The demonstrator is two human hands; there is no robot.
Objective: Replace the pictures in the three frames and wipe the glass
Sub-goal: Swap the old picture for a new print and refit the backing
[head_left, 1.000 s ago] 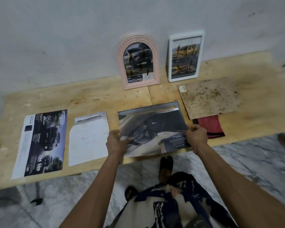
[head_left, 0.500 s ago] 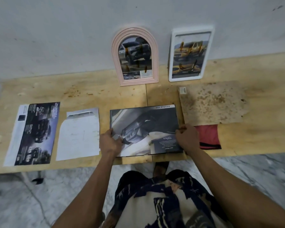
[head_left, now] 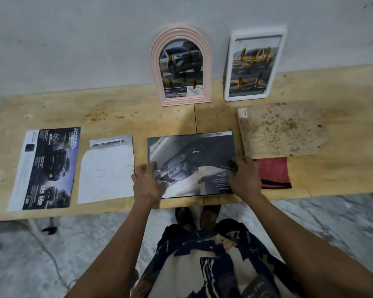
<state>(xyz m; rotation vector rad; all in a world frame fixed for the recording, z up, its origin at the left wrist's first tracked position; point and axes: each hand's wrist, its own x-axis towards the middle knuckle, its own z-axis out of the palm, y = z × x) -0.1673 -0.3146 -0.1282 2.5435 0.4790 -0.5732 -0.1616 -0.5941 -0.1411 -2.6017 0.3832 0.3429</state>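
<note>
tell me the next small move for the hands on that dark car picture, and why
Probably press the dark car picture flat and square it inside the black frame under it. Both the left hand and the right hand sit at its side edges, and the stained backing board lies beside it, not yet fitted.
</note>
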